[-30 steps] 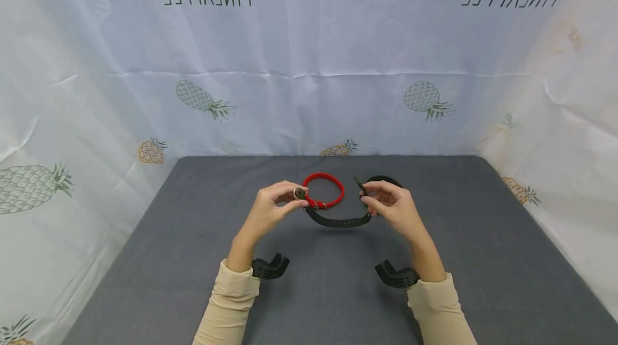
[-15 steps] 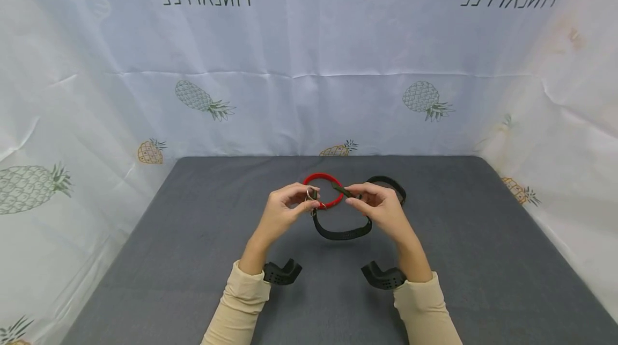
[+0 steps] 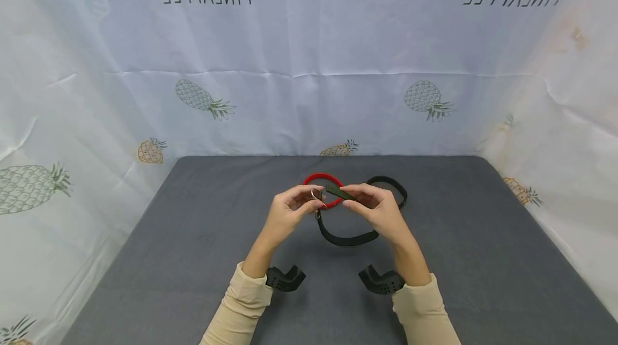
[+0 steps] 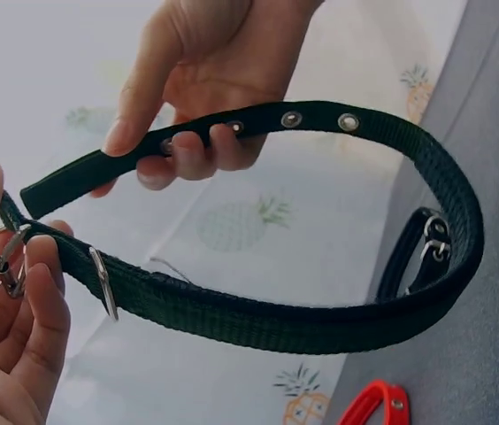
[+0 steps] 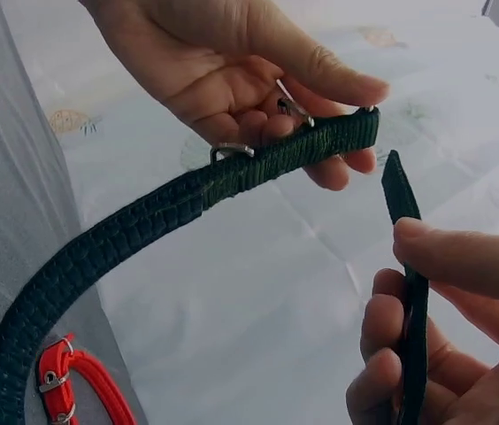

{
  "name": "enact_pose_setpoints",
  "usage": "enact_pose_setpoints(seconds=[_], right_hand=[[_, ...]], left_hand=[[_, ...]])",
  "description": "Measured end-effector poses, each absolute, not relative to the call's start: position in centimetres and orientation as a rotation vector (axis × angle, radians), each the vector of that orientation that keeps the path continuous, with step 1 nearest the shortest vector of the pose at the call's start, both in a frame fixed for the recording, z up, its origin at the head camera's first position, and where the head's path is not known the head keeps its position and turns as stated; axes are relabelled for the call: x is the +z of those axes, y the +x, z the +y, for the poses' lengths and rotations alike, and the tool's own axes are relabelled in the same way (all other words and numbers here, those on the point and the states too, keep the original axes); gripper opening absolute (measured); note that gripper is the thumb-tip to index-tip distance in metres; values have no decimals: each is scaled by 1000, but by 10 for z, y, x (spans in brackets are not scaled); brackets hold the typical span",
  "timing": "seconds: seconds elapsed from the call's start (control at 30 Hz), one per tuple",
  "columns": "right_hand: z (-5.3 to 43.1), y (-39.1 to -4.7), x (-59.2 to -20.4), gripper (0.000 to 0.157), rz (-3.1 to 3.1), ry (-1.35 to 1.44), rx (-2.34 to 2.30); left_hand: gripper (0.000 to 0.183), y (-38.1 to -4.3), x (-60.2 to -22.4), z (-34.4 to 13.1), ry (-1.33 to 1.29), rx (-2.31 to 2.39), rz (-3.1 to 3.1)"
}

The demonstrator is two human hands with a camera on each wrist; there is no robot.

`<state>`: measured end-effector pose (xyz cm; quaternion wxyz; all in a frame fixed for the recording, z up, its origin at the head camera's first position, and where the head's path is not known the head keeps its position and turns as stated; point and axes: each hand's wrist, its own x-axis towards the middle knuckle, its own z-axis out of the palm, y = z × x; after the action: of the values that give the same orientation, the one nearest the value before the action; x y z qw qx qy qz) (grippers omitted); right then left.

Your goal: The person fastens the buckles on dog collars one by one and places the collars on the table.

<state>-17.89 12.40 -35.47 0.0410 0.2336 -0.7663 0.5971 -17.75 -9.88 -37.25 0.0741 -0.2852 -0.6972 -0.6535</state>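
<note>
A dark green webbing collar (image 4: 276, 329) hangs as an open loop between the two hands, its bend close over the table. My left hand (image 3: 288, 212) pinches the end with the metal buckle (image 4: 11, 264); a D-ring (image 4: 103, 283) sits a little further along the band. Between thumb and fingers, my right hand (image 3: 379, 213) holds the strap's free end (image 3: 337, 192), which has several metal eyelets. That tip points at the buckle with a small gap left, as the right wrist view shows.
Behind the hands, a closed red collar (image 3: 322, 175) lies on the grey table (image 3: 217, 216). To its right is a black collar (image 3: 403, 190), partly hidden by the right hand. A white curtain (image 3: 309, 114) printed with pineapples surrounds the table's back and sides.
Both hands have come closer together. The strap's free end has swung left toward the buckle, and the collar's loop now hangs nearer to me.
</note>
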Motion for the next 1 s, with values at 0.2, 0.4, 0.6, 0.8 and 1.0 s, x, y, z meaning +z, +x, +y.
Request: enact_pose_setpoints(seconds=[0.2,0.4,0.6,0.8,1.0], right_hand=[[126,-174,-350,28,-2306,758,1821],[128,-172,-351,24,-2304,848,1731],[127,-173,-354,21,-2305,919,1655],[122,-173,-355,22,-2330,974,1668],[118,-172,-356,31,-2399,889,1747]], left_hand=[[30,-175,-370,-98,-850,-1851,-2151],[26,-174,-368,-99,-876,-1619,-2236],[26,-175,-368,-99,-912,-1536,-2260],[22,-174,-369,-98,-961,-1486,-2309],[20,-172,-369,-94,-895,-1626,-2361]])
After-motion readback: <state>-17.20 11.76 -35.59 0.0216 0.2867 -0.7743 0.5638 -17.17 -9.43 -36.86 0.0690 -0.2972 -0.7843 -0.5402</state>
